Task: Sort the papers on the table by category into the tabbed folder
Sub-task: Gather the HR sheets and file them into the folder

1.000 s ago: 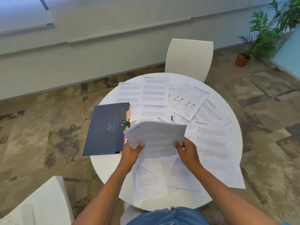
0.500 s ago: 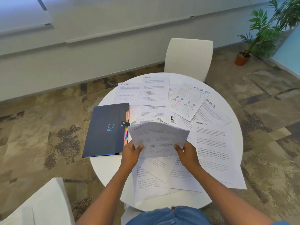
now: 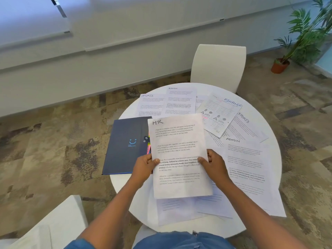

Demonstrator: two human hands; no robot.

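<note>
The dark tabbed folder [image 3: 125, 146] lies closed at the left edge of the round white table [image 3: 269, 133], with coloured tabs peeking from its right side. Just right of the folder, the left hand [image 3: 143, 166] and right hand [image 3: 213, 164] each pinch a side edge of the HR sheet [image 3: 179, 155], held flat above the table, thumbs on top. Right of that sheet and beyond it, the other papers lie spread on the table: a FINANCE page [image 3: 219, 114], an ADMIN page [image 3: 246, 164], SPORTS sheets.
</note>
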